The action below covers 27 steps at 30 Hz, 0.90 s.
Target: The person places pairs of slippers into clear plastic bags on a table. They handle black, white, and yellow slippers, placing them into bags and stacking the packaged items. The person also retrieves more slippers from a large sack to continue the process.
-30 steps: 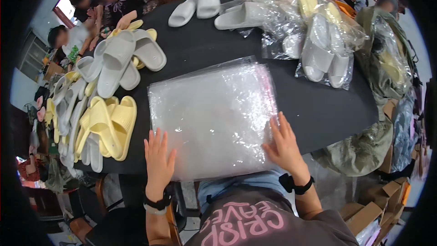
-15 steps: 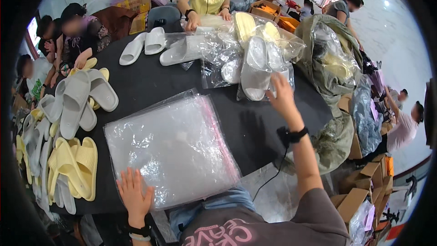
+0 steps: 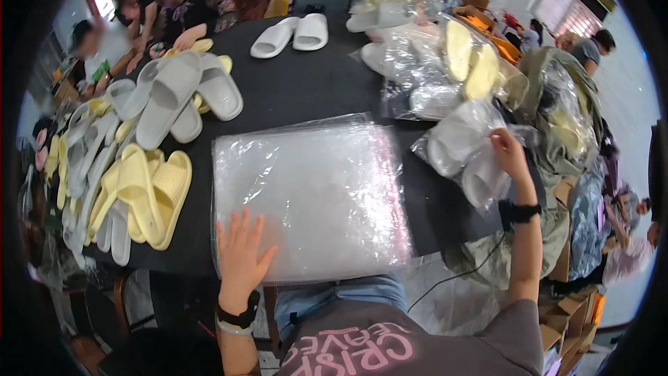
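Note:
My left hand (image 3: 242, 257) lies flat with fingers spread on the near left corner of a stack of clear plastic bags (image 3: 306, 195). The stack has a pinkish strip along its right edge. To the right of it, my right hand (image 3: 511, 153) pinches the plastic of a bagged pair of grey slippers (image 3: 452, 143), which rests slanted at the table's right side. Just beyond are more bagged slippers, among them a yellow pair (image 3: 459, 49). A loose grey pair (image 3: 310, 32) sits at the table's far side.
At left, loose grey slippers (image 3: 170, 97) and yellow slippers (image 3: 142, 195) are heaped on the black table (image 3: 299, 90). A big green sack (image 3: 539, 87) with bagged slippers stands at right. Cardboard boxes (image 3: 574, 313) are at lower right. Several people sit or stand around.
My right hand has closed on the bagged grey slippers and drawn them nearer. The view has shifted. Across the table, a person in yellow has lifted grey slippers in plastic.

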Each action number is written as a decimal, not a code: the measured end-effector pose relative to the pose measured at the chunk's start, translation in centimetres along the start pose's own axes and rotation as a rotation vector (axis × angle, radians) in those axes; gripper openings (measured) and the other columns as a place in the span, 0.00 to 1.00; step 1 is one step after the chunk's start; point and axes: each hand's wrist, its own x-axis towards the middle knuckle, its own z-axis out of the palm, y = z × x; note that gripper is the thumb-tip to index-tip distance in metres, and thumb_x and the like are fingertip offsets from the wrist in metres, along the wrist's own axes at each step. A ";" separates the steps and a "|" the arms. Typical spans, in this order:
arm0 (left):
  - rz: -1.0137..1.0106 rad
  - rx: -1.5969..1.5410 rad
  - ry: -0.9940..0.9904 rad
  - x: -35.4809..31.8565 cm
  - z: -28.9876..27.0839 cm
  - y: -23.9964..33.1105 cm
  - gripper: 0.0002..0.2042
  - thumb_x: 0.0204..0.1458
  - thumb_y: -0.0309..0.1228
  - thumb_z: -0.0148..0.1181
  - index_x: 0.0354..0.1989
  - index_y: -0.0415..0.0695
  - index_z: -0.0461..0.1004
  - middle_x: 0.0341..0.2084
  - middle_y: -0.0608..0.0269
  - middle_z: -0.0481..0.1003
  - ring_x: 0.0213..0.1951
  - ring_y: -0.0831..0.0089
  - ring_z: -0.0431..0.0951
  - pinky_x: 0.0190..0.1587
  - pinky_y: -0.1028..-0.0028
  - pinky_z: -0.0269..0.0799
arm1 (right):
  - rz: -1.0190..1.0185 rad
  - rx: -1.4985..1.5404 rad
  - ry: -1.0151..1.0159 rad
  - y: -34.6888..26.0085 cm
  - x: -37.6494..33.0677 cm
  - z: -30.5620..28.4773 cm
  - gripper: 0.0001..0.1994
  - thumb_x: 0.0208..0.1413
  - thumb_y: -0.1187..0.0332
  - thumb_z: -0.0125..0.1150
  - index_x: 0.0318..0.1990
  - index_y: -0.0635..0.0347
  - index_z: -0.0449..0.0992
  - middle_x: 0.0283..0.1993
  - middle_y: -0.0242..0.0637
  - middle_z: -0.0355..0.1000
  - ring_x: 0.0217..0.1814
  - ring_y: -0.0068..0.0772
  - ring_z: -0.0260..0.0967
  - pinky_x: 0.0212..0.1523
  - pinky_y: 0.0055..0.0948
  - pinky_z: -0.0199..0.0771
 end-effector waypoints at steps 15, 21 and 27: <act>0.094 -0.113 -0.035 -0.8 2.8 3.3 0.34 0.53 0.56 0.57 0.66 0.52 0.65 0.69 0.50 0.57 0.70 0.44 0.52 0.70 0.42 0.37 | -0.122 0.786 0.002 -27.1 -7.1 4.9 0.17 0.61 0.75 0.57 0.57 0.60 0.69 0.44 0.27 0.73 0.46 0.18 0.68 0.45 0.19 0.69; 0.036 -0.508 -0.023 -1.3 4.5 3.4 0.31 0.53 0.46 0.65 0.64 0.48 0.67 0.60 0.56 0.69 0.64 0.55 0.65 0.66 0.60 0.57 | -0.528 0.366 -0.281 -29.7 -9.9 14.3 0.32 0.54 0.72 0.65 0.67 0.60 0.61 0.65 0.47 0.61 0.63 0.41 0.63 0.56 0.37 0.66; -0.054 -0.781 -0.183 -2.0 6.1 2.9 0.27 0.55 0.45 0.63 0.62 0.50 0.70 0.61 0.60 0.70 0.62 0.58 0.68 0.64 0.60 0.61 | -0.292 0.024 -0.037 -25.4 -11.5 17.2 0.27 0.47 0.70 0.70 0.58 0.53 0.72 0.58 0.45 0.68 0.53 0.46 0.68 0.51 0.41 0.67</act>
